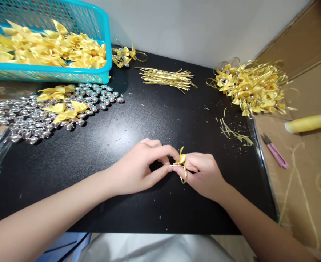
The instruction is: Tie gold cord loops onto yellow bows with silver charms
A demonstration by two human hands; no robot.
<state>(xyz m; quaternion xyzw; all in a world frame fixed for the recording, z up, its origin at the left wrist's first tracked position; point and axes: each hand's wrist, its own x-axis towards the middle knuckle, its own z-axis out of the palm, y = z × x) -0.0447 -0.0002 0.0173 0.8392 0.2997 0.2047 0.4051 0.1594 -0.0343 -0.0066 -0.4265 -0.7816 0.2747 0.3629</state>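
Close to the front of the black table, my right hand pinches a small yellow ribbon bow between thumb and curled fingers. A gold twist tie hangs from the bow as a loop in front of my right thumb. From the other side, my left hand meets it, thumb and fingertips closed on a thin end of the tie, with the index finger against the bow. My fingers hide part of the bow; whether a bell is in it I cannot tell.
A turquoise basket of yellow bows stands back left, above a heap of silver bells. Gold twist ties lie at the back. Finished-looking looped bows pile at right, near wire clippings and pink-handled snips.
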